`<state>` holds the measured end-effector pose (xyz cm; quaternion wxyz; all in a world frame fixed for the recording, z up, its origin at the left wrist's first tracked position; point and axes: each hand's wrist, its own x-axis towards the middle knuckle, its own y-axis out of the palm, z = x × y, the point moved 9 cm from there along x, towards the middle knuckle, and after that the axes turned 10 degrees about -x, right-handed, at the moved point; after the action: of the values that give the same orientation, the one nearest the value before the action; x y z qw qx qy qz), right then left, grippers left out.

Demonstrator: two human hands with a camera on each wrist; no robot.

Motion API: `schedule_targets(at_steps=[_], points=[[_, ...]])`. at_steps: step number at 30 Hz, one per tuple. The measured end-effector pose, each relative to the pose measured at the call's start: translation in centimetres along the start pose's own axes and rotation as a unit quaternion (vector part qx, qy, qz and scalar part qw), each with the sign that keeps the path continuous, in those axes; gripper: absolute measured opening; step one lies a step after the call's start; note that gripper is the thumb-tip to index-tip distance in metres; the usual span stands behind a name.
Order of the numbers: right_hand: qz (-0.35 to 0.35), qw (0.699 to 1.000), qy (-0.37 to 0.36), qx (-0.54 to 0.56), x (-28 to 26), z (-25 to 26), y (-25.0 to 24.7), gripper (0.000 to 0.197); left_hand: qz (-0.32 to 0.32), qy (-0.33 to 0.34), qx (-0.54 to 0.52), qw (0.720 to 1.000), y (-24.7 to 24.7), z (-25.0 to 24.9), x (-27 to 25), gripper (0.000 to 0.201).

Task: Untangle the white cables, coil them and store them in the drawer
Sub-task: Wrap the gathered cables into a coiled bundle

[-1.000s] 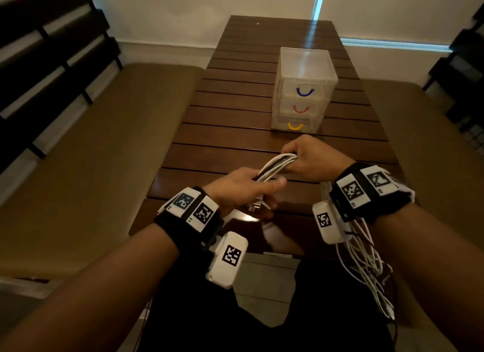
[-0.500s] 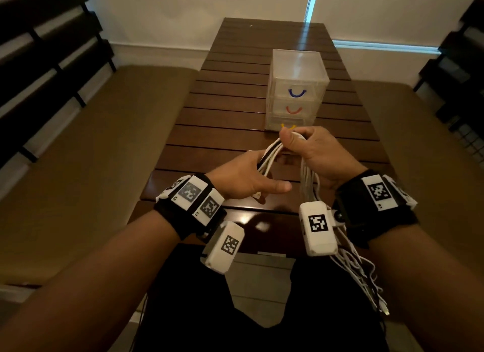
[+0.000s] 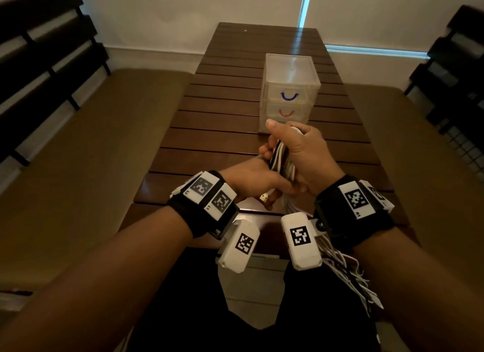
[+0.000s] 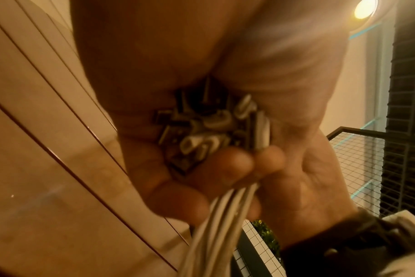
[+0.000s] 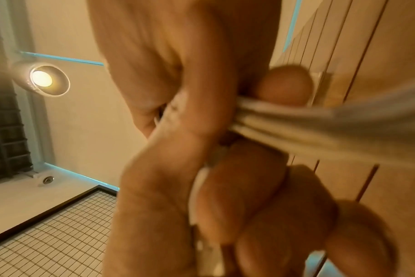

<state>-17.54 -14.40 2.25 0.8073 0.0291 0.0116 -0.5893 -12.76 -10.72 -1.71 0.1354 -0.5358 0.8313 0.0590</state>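
A bundle of white cables (image 3: pixel 281 158) is held upright between both hands above the near end of the table. My right hand (image 3: pixel 296 152) grips its upper part, thumb raised. My left hand (image 3: pixel 258 180) grips the lower part, where a connector end (image 3: pixel 264 197) sticks out. In the left wrist view several folded cable bends (image 4: pixel 211 131) sit inside the fist. The right wrist view shows strands (image 5: pixel 284 121) running out past the fingers. Loose cable tails (image 3: pixel 348 278) hang below my right wrist. The clear three-drawer box (image 3: pixel 290 71) stands just beyond the hands, its drawers closed.
The dark slatted wooden table (image 3: pixel 217 121) runs away from me. Cushioned benches (image 3: pixel 86 147) flank it on both sides. A wire-mesh panel (image 3: pixel 466 147) is at the far right. My lap is below the table's near edge.
The right hand has swung the cable bundle from lying flat to upright and lifted it toward the drawer box. The left hand has followed, staying on the lower part.
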Motion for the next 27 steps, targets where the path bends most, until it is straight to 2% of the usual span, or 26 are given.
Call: schedule_targets(at_steps=[5,6,8,12,19,22,23,24,27], points=[[0.079,0.993,0.048,0.068,-0.4,-0.3,0.5,0.018,0.019,-0.032,0.008,0.999,0.7,0.3,-0.3,0.008],[0.093,0.993,0.043,0.063,-0.6,-0.1,0.6,0.017,0.028,-0.036,0.007,0.999,1.1,0.4,-0.5,0.013],[0.103,0.993,0.024,0.057,-0.9,0.5,0.8,0.029,0.043,-0.044,0.011,0.998,1.6,0.3,-0.6,0.02],[0.04,0.994,0.018,0.101,-0.7,0.8,0.5,0.05,0.033,-0.033,0.01,0.999,1.4,-0.1,-0.3,0.013],[-0.025,0.992,0.031,0.119,-0.3,0.1,0.6,0.06,0.011,-0.01,0.04,0.999,0.3,-0.1,-0.1,0.005],[-0.019,0.991,0.031,0.127,-0.4,0.1,0.9,0.059,0.001,0.073,0.005,0.997,-0.2,-2.0,-0.2,0.044],[-0.016,0.991,0.028,0.133,-0.5,0.2,1.0,0.059,-0.009,0.093,-0.006,0.996,-0.4,-2.3,-0.3,0.05],[-0.013,0.99,0.022,0.135,-0.5,0.4,1.0,0.059,-0.014,0.103,-0.018,0.994,-0.5,-2.5,-0.4,0.048],[-0.008,0.991,0.004,0.136,-0.7,1.2,1.1,0.06,-0.018,0.11,-0.061,0.992,0.0,-2.2,-0.2,0.027]])
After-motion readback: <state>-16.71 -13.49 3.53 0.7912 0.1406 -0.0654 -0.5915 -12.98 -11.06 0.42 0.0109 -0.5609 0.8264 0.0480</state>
